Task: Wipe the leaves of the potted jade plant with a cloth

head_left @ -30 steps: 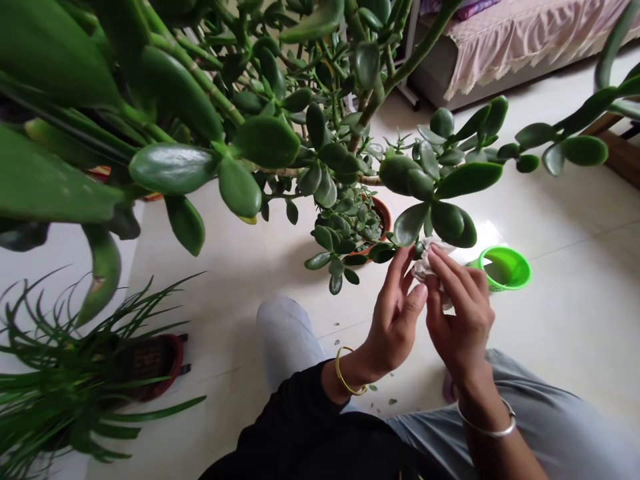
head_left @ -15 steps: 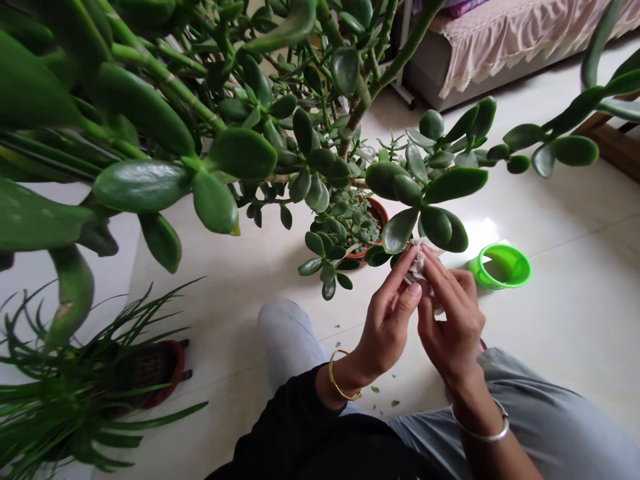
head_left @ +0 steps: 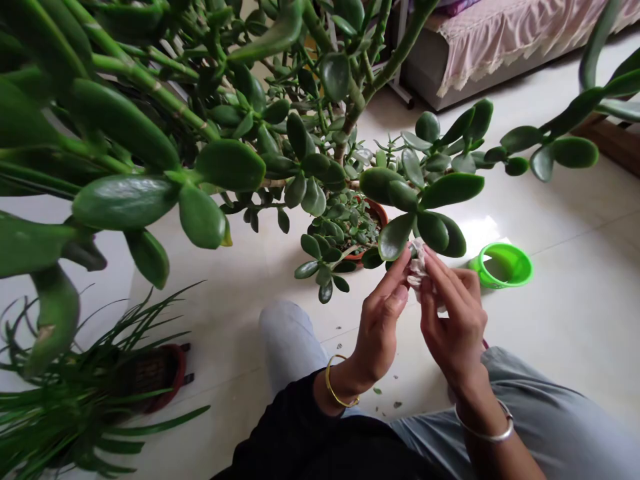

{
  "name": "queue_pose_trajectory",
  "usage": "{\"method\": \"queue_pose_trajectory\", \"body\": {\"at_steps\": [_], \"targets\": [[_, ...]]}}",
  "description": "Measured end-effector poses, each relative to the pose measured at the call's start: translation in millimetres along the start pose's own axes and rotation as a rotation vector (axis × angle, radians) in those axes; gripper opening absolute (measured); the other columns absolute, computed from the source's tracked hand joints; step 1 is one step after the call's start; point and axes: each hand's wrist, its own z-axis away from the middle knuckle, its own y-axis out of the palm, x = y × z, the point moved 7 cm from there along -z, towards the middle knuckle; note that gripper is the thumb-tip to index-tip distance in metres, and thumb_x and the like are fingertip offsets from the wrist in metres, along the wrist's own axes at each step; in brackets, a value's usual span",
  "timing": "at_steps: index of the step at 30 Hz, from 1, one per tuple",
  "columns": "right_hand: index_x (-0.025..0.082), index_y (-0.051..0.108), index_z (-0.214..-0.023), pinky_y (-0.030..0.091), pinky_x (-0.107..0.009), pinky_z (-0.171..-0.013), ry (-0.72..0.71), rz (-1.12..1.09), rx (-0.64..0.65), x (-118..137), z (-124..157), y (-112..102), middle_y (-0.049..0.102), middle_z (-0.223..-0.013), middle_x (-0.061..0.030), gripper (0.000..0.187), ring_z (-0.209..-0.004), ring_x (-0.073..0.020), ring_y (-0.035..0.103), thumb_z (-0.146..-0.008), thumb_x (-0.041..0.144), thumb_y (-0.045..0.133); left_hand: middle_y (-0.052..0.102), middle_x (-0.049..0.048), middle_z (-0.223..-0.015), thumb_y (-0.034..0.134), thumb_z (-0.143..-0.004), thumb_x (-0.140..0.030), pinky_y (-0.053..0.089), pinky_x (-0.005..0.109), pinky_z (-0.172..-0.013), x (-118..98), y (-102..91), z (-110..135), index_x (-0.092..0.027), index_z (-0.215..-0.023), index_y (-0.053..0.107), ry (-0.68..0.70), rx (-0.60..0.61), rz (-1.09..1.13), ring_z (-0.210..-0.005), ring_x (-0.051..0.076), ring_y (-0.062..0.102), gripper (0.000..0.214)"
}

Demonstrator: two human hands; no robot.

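Observation:
A large jade plant (head_left: pixel 280 133) with thick glossy leaves spreads across the upper half of the view. My right hand (head_left: pixel 453 320) pinches a crumpled white cloth (head_left: pixel 416 263) against the underside of a leaf cluster (head_left: pixel 425 213). My left hand (head_left: pixel 383 320) is raised beside it, its fingertips touching the lowest leaf (head_left: pixel 395 237) and the cloth. A gold bangle sits on my left wrist and a silver one on my right. I am seated on the floor with my grey trouser legs below my hands.
A green plastic cup (head_left: pixel 503 265) stands on the white tiled floor right of my hands. A terracotta pot (head_left: pixel 377 213) sits under the branches. A grassy plant in a dark red pot (head_left: pixel 155 373) is at lower left. A bed with a pink frilled cover (head_left: pixel 500 40) is at top right.
The view has shifted slightly, so the plant sits lower and further left. Both hands have stayed at the same leaf cluster, with small finger movements on the cloth.

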Motion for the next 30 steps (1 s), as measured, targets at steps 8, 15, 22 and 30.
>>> {"method": "queue_pose_trajectory", "body": {"at_steps": [8, 15, 22, 30], "targets": [[0.026, 0.072, -0.135, 0.055, -0.038, -0.077, -0.050, -0.084, -0.071, 3, 24, -29, 0.081, -0.123, -0.0069, 0.049, -0.092, -0.0230, 0.073, -0.093, 0.003, 0.058, 0.041, -0.0038, -0.171, 0.054, -0.107, -0.035, 0.028, 0.039, -0.135, -12, -4.5, 12, -0.038, -0.155, 0.055, 0.065, 0.023, -0.053, -0.162, 0.024, 0.033, 0.048], [0.028, 0.072, -0.136, 0.057, -0.040, -0.081, -0.083, 0.076, -0.129, -5, 47, -37, 0.082, -0.119, -0.0052, 0.052, -0.093, -0.0243, 0.076, -0.090, 0.004, 0.066, 0.070, 0.0085, -0.142, 0.064, -0.100, -0.028, 0.046, 0.043, -0.119, 19, -20.8, 40, -0.025, -0.126, 0.074, -0.170, -0.114, 0.100, -0.139, 0.027, 0.060, 0.028], [0.017, 0.070, -0.132, 0.055, -0.038, -0.086, -0.250, 0.198, 0.082, 9, 27, -27, 0.080, -0.124, -0.0120, 0.047, -0.095, -0.0229, 0.071, -0.087, 0.000, 0.071, 0.061, 0.0025, -0.155, 0.068, -0.092, -0.020, 0.036, 0.042, -0.127, 28, -4.2, 24, -0.034, -0.142, 0.063, -0.216, -0.079, 0.361, -0.154, 0.023, 0.046, 0.051], [0.018, 0.061, -0.142, 0.051, -0.040, -0.089, -0.396, 0.381, 0.392, 13, 12, -10, 0.068, -0.149, -0.0078, 0.045, -0.107, -0.0247, 0.067, -0.098, 0.011, 0.067, 0.059, 0.0052, -0.157, 0.069, -0.092, -0.029, 0.036, 0.043, -0.127, 26, -1.8, 13, -0.030, -0.149, 0.058, -0.221, -0.113, 0.379, -0.154, 0.028, 0.047, 0.058]]}}
